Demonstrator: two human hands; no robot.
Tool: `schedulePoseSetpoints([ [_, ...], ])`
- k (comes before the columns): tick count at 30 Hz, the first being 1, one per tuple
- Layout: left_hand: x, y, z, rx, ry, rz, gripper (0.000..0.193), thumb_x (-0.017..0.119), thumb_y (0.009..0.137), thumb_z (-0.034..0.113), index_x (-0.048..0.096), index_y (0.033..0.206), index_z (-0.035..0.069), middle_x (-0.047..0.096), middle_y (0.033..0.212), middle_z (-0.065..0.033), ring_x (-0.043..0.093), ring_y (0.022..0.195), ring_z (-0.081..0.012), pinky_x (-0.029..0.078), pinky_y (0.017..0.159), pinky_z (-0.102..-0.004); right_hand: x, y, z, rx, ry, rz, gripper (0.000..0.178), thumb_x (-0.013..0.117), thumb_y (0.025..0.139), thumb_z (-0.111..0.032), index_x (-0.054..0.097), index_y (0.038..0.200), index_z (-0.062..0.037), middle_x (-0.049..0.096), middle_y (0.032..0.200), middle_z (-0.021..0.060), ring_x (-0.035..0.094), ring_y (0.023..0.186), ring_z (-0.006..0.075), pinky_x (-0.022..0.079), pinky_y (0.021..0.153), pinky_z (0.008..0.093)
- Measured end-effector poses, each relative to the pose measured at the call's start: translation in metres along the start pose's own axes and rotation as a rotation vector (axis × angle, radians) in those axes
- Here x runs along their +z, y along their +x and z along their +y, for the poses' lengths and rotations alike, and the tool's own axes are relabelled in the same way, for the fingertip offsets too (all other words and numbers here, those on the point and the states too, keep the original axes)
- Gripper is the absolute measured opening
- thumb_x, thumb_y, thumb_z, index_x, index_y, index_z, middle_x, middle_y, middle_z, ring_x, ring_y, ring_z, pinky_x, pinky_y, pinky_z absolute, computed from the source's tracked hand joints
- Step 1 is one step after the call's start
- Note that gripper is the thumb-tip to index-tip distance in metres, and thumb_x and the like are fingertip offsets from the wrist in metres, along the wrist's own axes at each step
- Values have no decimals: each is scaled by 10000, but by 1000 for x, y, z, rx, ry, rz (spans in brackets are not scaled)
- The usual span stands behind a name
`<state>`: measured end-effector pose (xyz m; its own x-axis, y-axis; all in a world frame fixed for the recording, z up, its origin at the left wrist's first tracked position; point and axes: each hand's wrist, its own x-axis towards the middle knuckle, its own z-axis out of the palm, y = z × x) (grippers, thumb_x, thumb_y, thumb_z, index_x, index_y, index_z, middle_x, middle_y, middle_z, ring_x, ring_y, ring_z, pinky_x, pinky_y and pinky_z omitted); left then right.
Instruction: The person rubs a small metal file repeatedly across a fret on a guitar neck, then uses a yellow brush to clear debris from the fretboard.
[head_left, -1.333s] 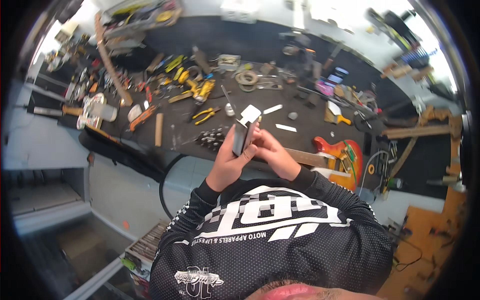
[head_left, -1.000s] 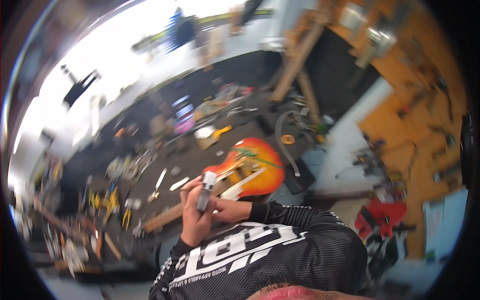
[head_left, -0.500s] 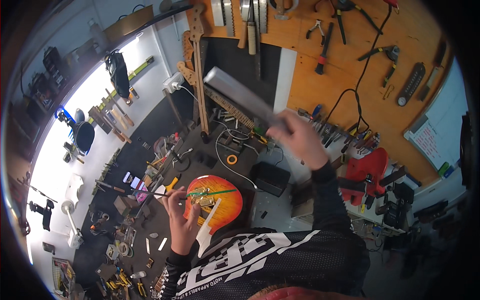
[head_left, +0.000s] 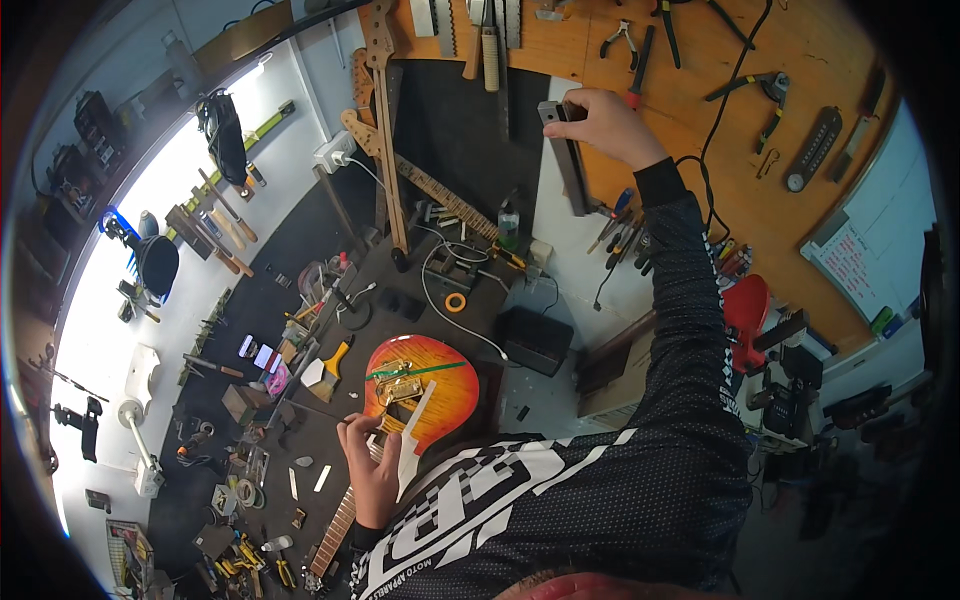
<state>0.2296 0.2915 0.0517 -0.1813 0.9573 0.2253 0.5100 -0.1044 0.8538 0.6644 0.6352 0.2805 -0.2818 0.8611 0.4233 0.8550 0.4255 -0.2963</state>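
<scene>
Right hand: my right hand (head_left: 612, 125) is raised in front of the wall board (head_left: 745, 190); its grip is closed on the bar, thumb on the near side, some fingers hidden behind.
Bar: the grey bar (head_left: 568, 165) hangs tilted from my right grip, well apart from the guitar; whether its lower end touches anything behind it, I cannot tell.
Left hand: my left hand (head_left: 372, 475) is held over the guitar's neck, fingers bent and thumb apart from them; I cannot tell whether this grip is closed on the rod.
Rod: a thin dark rod (head_left: 312, 409) runs leftward from my left fingertips; where it meets them is too small to make out.
Guitar: the sunburst guitar (head_left: 455, 395) lies on the bench (head_left: 318, 440), a green strip (head_left: 388, 373) across its body; my left hand covers part of its neck (head_left: 335, 530).
White piece: a long white piece (head_left: 418, 430) lies along the body, its lower end reaching my shirt.
Red guitar: partly covered by my right sleeve (head_left: 690, 330), the red guitar (head_left: 748, 310) shows only in part.
Saws: the saws (head_left: 490, 50) on the wall board are cut off by the upper edge.
</scene>
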Motion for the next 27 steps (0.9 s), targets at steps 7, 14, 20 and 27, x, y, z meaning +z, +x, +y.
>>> schedulePoseSetpoints([
  [7, -2, -8, -4, -46, -17, 62, 200, 740, 981, 23, 593, 1118, 21, 532, 1173, -121, 562, 1164, -281, 467, 1021, -399, 27, 35, -2, -102, 1140, 396, 395, 644, 1156, -418, 615, 1297, -50, 669, 907, 22, 819, 887, 222, 655, 776, 334],
  [14, -3, -15, -16, -42, -63, 113, 133, 682, 1028, -46, 579, 1088, 14, 479, 1184, -62, 543, 1090, -159, 502, 910, -304, -10, 110, -60, -78, 837, 637, 791, 588, 1159, -486, 322, 1738, -16, 419, 1770, 131, 424, 1605, 348, 464, 1207, 381],
  [20, 0, -14, -14, -119, -135, 195, 151, 711, 984, -17, 577, 1038, 30, 519, 1125, -85, 561, 1071, -215, 484, 888, -347, -12, 159, -47, -86, 740, 823, 713, 576, 1188, -408, 391, 1677, 77, 556, 1567, 221, 542, 1448, 361, 468, 1105, 516],
  [27, -1, -20, -24, -138, -167, 208, 136, 707, 1009, 4, 586, 1063, 34, 513, 1156, -78, 570, 1087, -200, 493, 899, -335, -24, 145, -61, -31, 858, 733, 820, 653, 1143, -457, 379, 1685, 95, 614, 1531, 224, 629, 1349, 359, 495, 1146, 493],
])
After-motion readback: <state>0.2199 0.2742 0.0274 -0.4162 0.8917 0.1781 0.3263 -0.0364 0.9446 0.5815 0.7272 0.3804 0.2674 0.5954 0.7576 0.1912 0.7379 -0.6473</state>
